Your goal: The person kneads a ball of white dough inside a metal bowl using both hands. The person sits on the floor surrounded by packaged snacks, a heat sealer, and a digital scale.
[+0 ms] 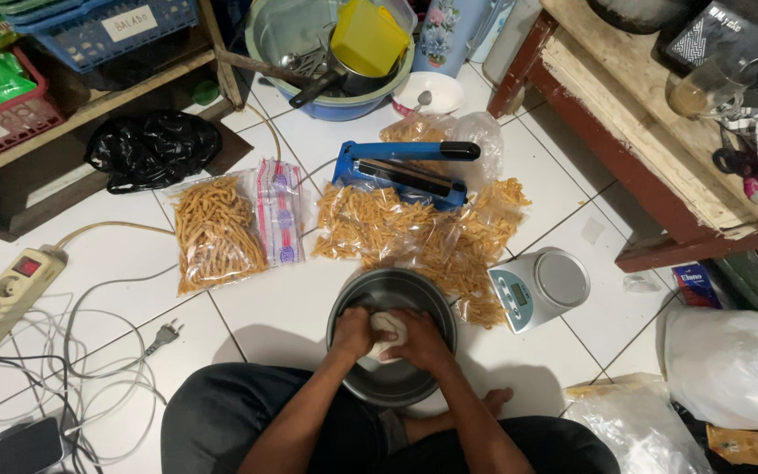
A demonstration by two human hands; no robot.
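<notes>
Both hands, left hand (354, 333) and right hand (418, 338), are clenched around a white soft lump (387, 326) inside the round grey metal bowl (392, 290). A small digital kitchen scale (538, 287) stands at three o'clock of the bowl.

Dull brushed-metal bowl (392, 294), glossy white floor tiles (282, 307), clear crinkled plastic snack bags (217, 233), shiny-topped plastic scale (539, 288).
</notes>
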